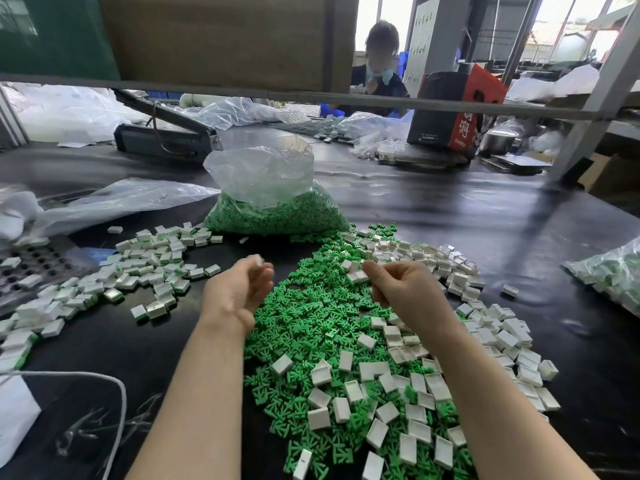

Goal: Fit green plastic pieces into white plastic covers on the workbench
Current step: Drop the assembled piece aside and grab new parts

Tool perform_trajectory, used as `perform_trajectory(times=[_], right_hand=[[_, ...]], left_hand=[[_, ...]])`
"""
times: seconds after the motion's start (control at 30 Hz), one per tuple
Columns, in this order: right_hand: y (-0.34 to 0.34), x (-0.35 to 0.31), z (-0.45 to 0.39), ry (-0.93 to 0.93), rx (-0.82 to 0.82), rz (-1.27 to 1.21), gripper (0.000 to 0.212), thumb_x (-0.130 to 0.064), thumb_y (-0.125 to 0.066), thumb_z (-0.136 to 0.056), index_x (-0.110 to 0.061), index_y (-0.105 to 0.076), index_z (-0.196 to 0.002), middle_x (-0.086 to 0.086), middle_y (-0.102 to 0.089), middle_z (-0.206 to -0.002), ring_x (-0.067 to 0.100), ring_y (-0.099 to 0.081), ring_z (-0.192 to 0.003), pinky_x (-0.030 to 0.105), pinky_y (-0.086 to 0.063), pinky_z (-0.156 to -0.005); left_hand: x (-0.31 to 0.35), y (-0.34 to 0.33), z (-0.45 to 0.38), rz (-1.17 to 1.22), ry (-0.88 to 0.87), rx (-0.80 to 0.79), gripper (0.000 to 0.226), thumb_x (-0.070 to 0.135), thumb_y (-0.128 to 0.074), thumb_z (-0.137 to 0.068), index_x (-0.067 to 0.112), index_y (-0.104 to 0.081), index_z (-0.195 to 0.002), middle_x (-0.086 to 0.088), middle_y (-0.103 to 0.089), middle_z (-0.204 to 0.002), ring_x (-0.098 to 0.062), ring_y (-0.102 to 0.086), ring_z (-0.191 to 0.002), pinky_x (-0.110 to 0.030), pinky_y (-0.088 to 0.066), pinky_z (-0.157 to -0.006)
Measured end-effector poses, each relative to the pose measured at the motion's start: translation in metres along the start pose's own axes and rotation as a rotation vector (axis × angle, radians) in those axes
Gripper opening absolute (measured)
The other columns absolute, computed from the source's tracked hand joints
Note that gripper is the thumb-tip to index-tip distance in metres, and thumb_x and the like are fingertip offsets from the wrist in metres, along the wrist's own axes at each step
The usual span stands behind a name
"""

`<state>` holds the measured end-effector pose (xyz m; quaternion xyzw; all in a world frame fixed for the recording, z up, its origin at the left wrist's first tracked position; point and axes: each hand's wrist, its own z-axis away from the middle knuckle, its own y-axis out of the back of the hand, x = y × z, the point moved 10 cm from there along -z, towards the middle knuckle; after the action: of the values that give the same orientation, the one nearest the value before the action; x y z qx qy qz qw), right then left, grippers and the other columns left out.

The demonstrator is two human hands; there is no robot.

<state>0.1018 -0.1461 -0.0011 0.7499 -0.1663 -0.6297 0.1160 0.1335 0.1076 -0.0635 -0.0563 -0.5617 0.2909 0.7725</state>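
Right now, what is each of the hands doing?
Left hand: fingers blurred, cannot tell.
Right hand: pinching a white cover.

— What's behind the black workbench (450,216)?
— A grey metal frame bar (346,98) runs across, brown board (214,39) above it. A seated person (379,64) faces us at the far side.
— And the light?
— Daylight pours through the windows (568,19) at upper right, beside a slanted grey post (599,98).

Right hand (408,292) pinches a white cover (357,276) above green pieces (311,327)
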Motion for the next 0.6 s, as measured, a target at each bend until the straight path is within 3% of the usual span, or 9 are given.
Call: perform_trajectory(times=[0.1, 0.17, 0.23, 0.3, 0.37, 0.43, 0.5, 0.6], right_hand=[[0.009, 0.013, -0.002, -0.031, 0.028, 0.225, 0.040, -0.039, -0.059, -0.094, -0.016, -0.062, -0.061, 0.004, -0.060, -0.058, 0.019, -0.047, -0.050, 0.033, -0.045, -0.058], [0.016, 0.019, -0.003, -0.049, 0.051, 0.366, 0.034, -0.039, -0.059, -0.094, -0.017, -0.064, -0.069, 0.000, -0.063, -0.063, 0.018, -0.054, -0.057, 0.033, -0.048, -0.063], [0.019, 0.022, -0.005, -0.062, 0.050, 0.470, 0.027, -0.039, -0.060, -0.094, -0.017, -0.065, -0.077, -0.003, -0.062, -0.067, 0.014, -0.055, -0.058, 0.029, -0.047, -0.061], [0.020, 0.025, -0.005, -0.081, 0.041, 0.558, 0.021, -0.039, -0.063, -0.092, -0.020, -0.066, -0.083, -0.005, -0.064, -0.071, 0.011, -0.057, -0.059, 0.027, -0.047, -0.060], [0.020, 0.026, -0.004, -0.094, 0.047, 0.632, 0.014, -0.039, -0.065, -0.090, -0.025, -0.068, -0.087, -0.007, -0.067, -0.078, 0.011, -0.061, -0.066, 0.029, -0.052, -0.065], [0.019, 0.022, -0.003, -0.074, 0.061, 0.663, 0.011, -0.037, -0.065, -0.090, -0.028, -0.070, -0.091, -0.007, -0.068, -0.085, 0.011, -0.062, -0.073, 0.031, -0.054, -0.071], [0.016, 0.017, -0.003, -0.022, 0.079, 0.690, 0.012, -0.035, -0.064, -0.091, -0.027, -0.072, -0.096, -0.007, -0.069, -0.090, 0.013, -0.063, -0.083, 0.032, -0.054, -0.077], [0.012, 0.017, -0.005, 0.036, 0.102, 0.823, 0.024, -0.038, -0.054, -0.096, -0.026, -0.069, -0.111, -0.006, -0.068, -0.107, 0.018, -0.054, -0.107, 0.037, -0.047, -0.095]], left_hand=[[0.000, 0.029, -0.011, 0.279, 0.088, 0.088, 0.026, 0.016, -0.050, -0.100, 0.009, -0.055, -0.076, 0.001, -0.064, -0.047, -0.004, -0.062, -0.041, -0.016, -0.054, -0.046], [0.001, 0.043, -0.016, 0.399, 0.121, 0.129, 0.027, 0.014, -0.044, -0.103, 0.007, -0.054, -0.079, 0.000, -0.064, -0.047, -0.005, -0.064, -0.044, -0.016, -0.056, -0.058], [0.005, 0.053, -0.017, 0.486, 0.124, 0.152, 0.027, 0.010, -0.039, -0.104, 0.005, -0.052, -0.081, -0.003, -0.067, -0.052, -0.005, -0.071, -0.065, -0.015, -0.055, -0.072], [0.013, 0.062, -0.018, 0.580, 0.080, 0.188, 0.029, 0.009, -0.032, -0.105, 0.004, -0.049, -0.082, -0.006, -0.072, -0.084, -0.008, -0.068, -0.102, -0.016, -0.052, -0.086], [0.025, 0.069, -0.017, 0.657, -0.003, 0.204, 0.027, 0.011, -0.029, -0.106, 0.003, -0.050, -0.092, -0.008, -0.065, -0.119, -0.014, -0.062, -0.115, -0.022, -0.051, -0.093], [0.036, 0.072, -0.017, 0.696, -0.066, 0.174, 0.029, 0.017, -0.027, -0.106, 0.002, -0.048, -0.120, -0.012, -0.058, -0.130, -0.019, -0.061, -0.118, -0.028, -0.051, -0.096], [0.041, 0.068, -0.016, 0.726, -0.087, 0.124, 0.039, 0.022, -0.027, -0.106, 0.004, -0.034, -0.139, -0.018, -0.056, -0.128, -0.024, -0.060, -0.118, -0.032, -0.050, -0.097], [0.036, 0.049, -0.009, 0.649, -0.030, 0.046, 0.036, 0.025, -0.031, -0.105, 0.003, -0.048, -0.127, -0.014, -0.067, -0.110, -0.020, -0.068, -0.102, -0.028, -0.056, -0.083]])
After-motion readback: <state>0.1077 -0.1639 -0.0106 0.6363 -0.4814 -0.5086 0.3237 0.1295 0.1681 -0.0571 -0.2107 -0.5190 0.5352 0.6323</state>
